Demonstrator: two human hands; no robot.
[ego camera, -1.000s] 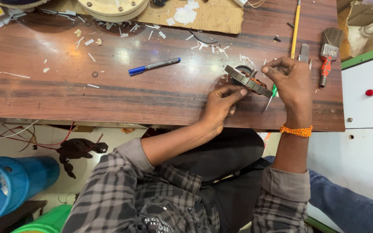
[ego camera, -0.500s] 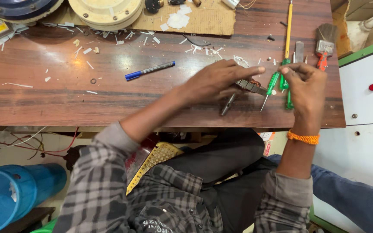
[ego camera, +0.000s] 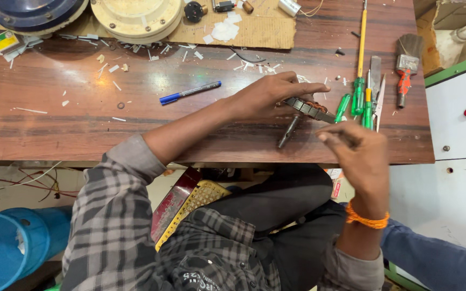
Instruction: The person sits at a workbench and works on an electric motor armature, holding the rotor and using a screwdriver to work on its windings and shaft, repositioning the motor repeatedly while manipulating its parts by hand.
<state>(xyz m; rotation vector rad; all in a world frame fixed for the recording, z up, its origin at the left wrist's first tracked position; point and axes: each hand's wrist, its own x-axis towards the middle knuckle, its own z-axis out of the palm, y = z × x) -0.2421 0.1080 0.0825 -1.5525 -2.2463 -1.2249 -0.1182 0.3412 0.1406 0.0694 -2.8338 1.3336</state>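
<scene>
Right of centre in the frame, the left hand (ego camera: 268, 96) lies over a flat metal stator piece (ego camera: 309, 109) with copper windings, fingers stretched across its upper edge and pinning it to the wooden table (ego camera: 82, 113). The piece pokes out just right of that hand's fingertips. Below it, the right hand (ego camera: 360, 156) hovers loosely curled, holding nothing that can be made out. A dark punch (ego camera: 288, 131) lies between the hands; green-handled screwdrivers (ego camera: 358, 97) sit just right of the piece.
</scene>
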